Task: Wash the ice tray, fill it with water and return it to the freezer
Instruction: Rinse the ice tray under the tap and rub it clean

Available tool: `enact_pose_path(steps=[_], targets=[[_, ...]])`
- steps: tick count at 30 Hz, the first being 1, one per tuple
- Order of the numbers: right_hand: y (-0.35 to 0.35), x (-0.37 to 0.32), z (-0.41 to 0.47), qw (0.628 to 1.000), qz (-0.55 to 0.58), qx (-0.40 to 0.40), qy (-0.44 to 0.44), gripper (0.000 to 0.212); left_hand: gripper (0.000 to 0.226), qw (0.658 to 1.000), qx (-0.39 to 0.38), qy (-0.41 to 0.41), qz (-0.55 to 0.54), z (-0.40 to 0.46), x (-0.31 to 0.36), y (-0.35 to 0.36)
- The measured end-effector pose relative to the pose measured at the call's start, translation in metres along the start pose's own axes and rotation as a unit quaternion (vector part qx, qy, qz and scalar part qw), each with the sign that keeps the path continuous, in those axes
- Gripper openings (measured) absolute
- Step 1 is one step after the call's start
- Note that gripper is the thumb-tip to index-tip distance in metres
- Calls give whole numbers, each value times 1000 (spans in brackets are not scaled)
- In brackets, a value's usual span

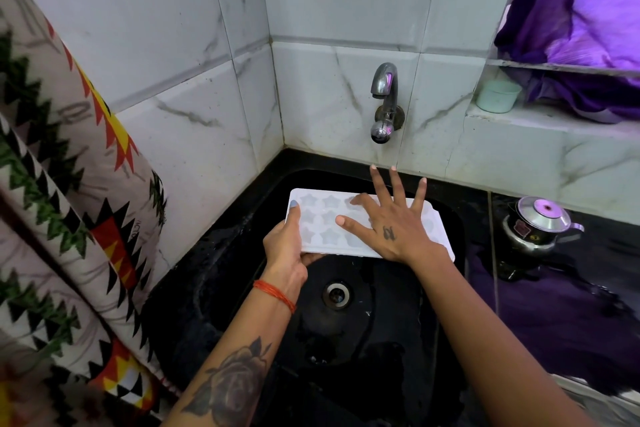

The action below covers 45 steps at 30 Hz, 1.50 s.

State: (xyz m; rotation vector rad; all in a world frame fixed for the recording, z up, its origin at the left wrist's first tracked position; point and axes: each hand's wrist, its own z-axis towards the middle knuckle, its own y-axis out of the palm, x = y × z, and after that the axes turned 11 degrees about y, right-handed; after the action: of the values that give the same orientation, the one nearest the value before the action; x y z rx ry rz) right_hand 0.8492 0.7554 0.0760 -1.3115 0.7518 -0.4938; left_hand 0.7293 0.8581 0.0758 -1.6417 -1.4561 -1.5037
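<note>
A white ice tray (320,218) with star-shaped cells is held level over the black sink (363,322), below the wall tap (384,100). My left hand (289,246) grips the tray's near left corner, thumb on the top rim and fingers underneath. My right hand (388,218) lies over the tray's right half with fingers spread and straight, palm down. No water runs from the tap. The tray's right part is hidden under my right hand.
The sink drain (336,294) sits below the tray. A steel kettle (536,224) stands on the dark counter to the right. A pale green cup (498,97) rests on the window ledge beside purple cloth (588,10). A patterned roll (79,201) leans at the left wall.
</note>
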Motion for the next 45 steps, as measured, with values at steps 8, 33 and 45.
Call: enact_pose_path(steps=[8, 33, 45], targets=[[0, -1, 0, 999, -5, -40, 1, 78, 25, 1000, -1, -5, 6, -1, -2, 0], [-7, 0, -2, 999, -3, -48, 10, 72, 27, 1000, 0, -2, 3, -1, 3, 0], [-5, 0, -3, 999, 2, -48, 16, 74, 27, 1000, -3, -3, 6, -3, 3, 0]])
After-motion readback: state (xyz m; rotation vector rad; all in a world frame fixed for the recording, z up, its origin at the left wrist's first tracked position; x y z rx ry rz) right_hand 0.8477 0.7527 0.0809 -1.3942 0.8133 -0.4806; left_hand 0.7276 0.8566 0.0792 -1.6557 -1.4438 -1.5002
